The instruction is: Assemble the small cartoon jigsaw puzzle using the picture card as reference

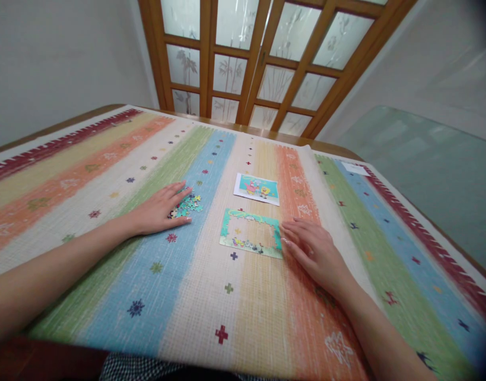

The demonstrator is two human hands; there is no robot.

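A small jigsaw frame (pixel 250 233) with only its border filled lies on the striped cloth (pixel 195 296). Behind it sits a cartoon reference picture (pixel 257 188). A heap of loose puzzle pieces (pixel 188 205) lies to the left. My left hand (pixel 160 210) rests flat on the cloth, fingers stretched out, fingertips touching the heap. My right hand (pixel 314 248) lies flat with fingers together and extended, fingertips against the frame's right edge. Neither hand holds anything.
The striped woven cloth covers a wooden table (pixel 266 135). A wooden lattice door with frosted glass (pixel 262 58) stands behind it. A glass surface (pixel 433 169) lies to the right. A white label (pixel 356 168) sits near the cloth's far right edge.
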